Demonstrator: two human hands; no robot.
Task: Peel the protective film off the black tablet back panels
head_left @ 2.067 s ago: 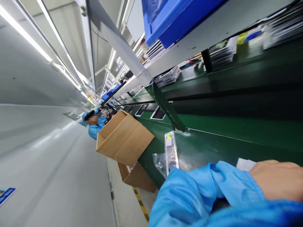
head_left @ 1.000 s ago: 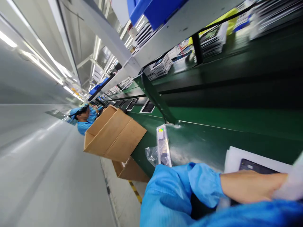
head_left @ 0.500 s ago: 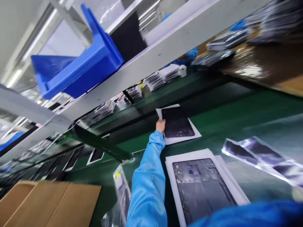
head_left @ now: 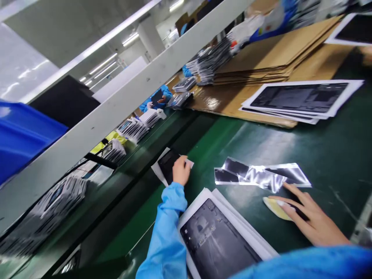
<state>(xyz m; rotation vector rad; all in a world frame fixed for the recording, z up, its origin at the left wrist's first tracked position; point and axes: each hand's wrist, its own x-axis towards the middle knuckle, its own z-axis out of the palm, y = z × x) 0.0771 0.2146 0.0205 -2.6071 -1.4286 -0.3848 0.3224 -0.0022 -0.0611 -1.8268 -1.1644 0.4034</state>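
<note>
My left hand is closed on a dark tablet panel with white paper under it, on the green belt. My right hand reaches in from the right, fingers spread, above the green table. Its index fingertip is at the edge of the shiny film strips, and a pale yellow oval piece lies by its thumb and fingers; whether it is gripped is unclear. Between my arms, a dark tablet housing rests inner side up on a stack of white sheets.
Dark panels on white sheets overlap brown cardboard at the back right. Another person's hand is at the right edge. A pale shelf beam crosses at upper left, with a blue bin above.
The view has swung to the right. My left hand still holds the panel, which now appears further left and turned. My right hand has come into view beside the film strips.
</note>
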